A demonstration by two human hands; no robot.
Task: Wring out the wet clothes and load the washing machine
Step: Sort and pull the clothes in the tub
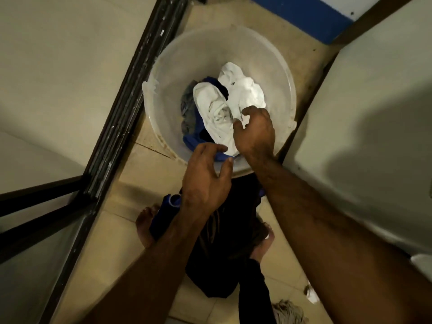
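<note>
Beige floor tiles (pixel 131 230) carry a clear basin (pixel 205 57) at 12 o'clock holding the wet clothes (pixel 190 111), where the right hand (pixel 254 132), loosely curved, reaches the white garment (pixel 243 90) and the left hand (pixel 205 181) hovers spread at its 6 o'clock rim, so the pick-up seems in hand, needing next a firm grip for wringing.

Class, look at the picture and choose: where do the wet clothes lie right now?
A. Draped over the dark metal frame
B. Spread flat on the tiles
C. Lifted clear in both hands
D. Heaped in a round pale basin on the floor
D: the white, blue and grey clothes sit heaped inside the round pale basin, which stands on the floor.
</note>
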